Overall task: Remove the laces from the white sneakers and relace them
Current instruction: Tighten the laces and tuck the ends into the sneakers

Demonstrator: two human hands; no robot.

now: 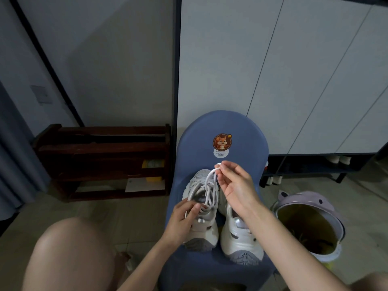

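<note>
Nearest us, a bare knee [69, 255] fills the lower left of the frame, smooth and rounded. Past it, at lower centre, two white sneakers stand side by side on a moulded blue plastic chair [222, 127] with a curved back and a round squirrel sticker [222, 141]. We see glossy, chunky uppers and grey ridged soles at the heels facing us. Our left hand [184, 219] rests on the left sneaker [201, 208], its fingers curled and pinching the loose loops of the lace by the eyelets. Our right hand [235, 183] is raised above the shoes at centre frame, its grip closed in a pinch on a doubled length of the round white cord lace [210, 181], which runs taut down to the left sneaker. The right sneaker [241, 238] lies partly under the right forearm. A lilac plastic bin [310, 223] with small ears on its lid stands at lower right, and a dark wooden rack [102, 160] sits at middle left against the wall.
</note>
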